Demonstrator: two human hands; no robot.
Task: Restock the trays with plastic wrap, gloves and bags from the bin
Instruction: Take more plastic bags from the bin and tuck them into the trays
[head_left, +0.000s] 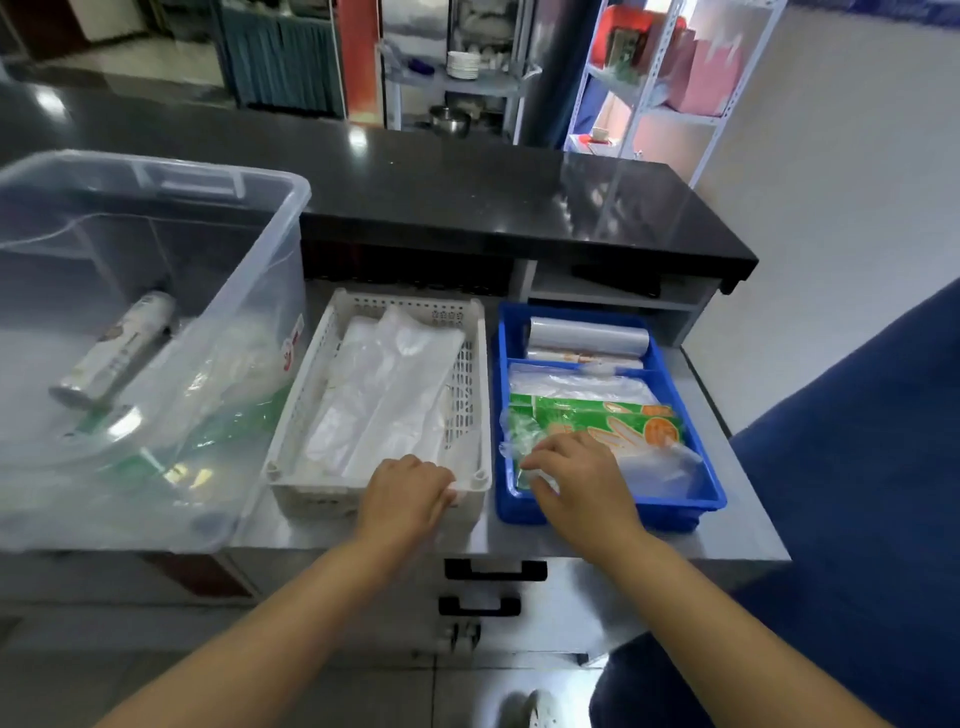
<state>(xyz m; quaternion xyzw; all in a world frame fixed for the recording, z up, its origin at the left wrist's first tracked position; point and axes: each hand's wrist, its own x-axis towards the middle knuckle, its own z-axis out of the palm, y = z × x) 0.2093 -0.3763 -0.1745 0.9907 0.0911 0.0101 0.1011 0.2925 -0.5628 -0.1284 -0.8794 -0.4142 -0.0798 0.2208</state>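
Observation:
A clear plastic bin stands at the left with a boxed roll and green-printed packets inside. Beside it a white perforated tray holds stacked clear bags. My left hand grips that tray's near right rim. A blue tray at the right holds plastic wrap rolls in its far compartment and green glove packets in the near one. My right hand rests on the glove packets, fingers curled onto them.
The trays and bin sit on a steel counter with drawer handles below its front edge. A black raised shelf runs behind. A blue fabric mass fills the right. Metal racks stand in the background.

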